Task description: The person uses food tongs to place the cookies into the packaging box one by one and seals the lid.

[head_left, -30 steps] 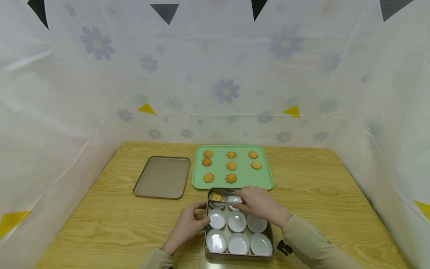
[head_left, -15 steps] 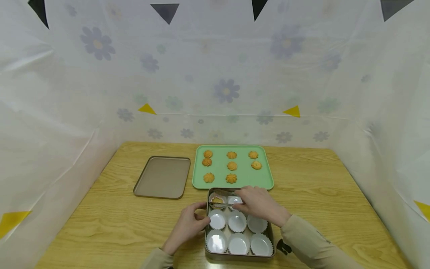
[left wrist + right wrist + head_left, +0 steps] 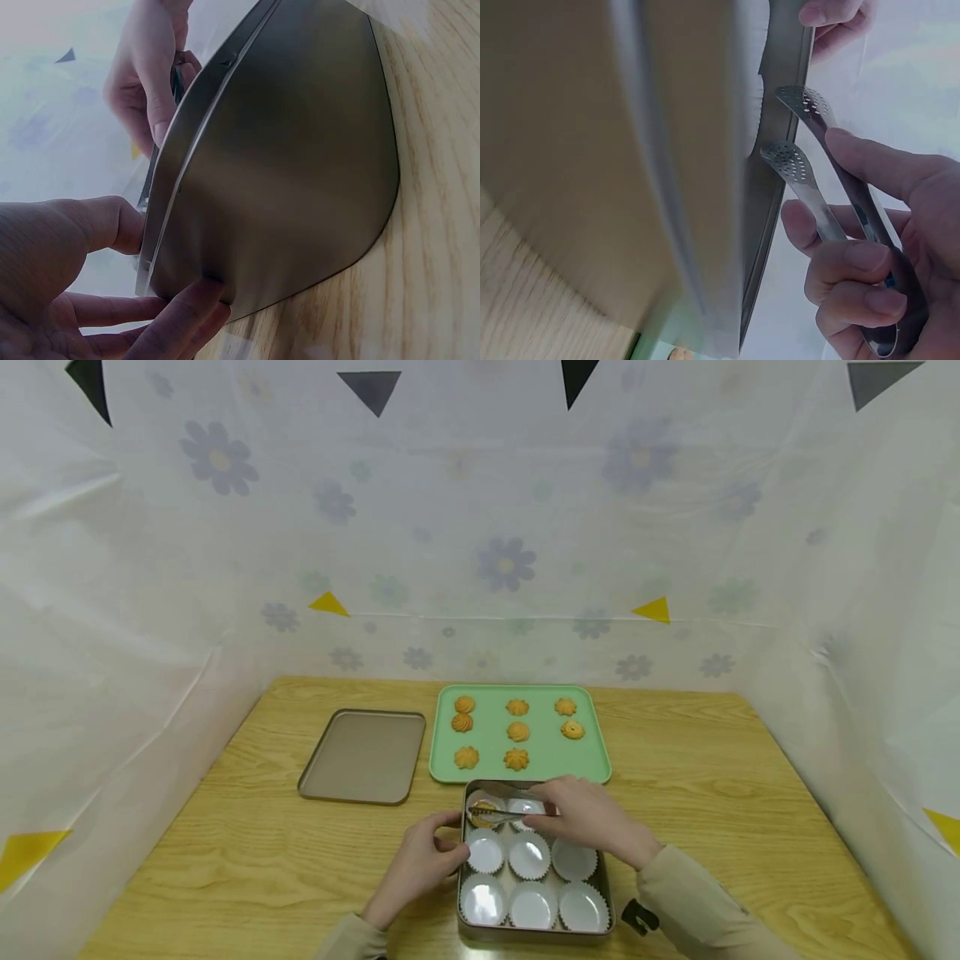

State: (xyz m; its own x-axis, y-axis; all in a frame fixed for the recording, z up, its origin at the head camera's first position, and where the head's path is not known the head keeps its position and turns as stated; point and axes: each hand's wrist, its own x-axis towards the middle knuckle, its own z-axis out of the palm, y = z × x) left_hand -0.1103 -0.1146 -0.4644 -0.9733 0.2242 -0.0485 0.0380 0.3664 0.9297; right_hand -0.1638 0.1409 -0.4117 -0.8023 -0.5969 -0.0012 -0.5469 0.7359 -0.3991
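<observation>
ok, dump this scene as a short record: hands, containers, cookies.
Left hand: grips the grey-brown rectangular metal box
Right hand: holds silvery perforated metal tongs, tips apart
Box contents: round white fluted paper cups; golden cookie in far-left one
Pale green rectangular tray: eight golden-brown cookies, just beyond box
Shallow brown square tray: left of green tray

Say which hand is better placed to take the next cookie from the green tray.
Likely the right hand: it holds the tongs, tips apart, and is nearer the green tray. The left hand grips the tin.
</observation>
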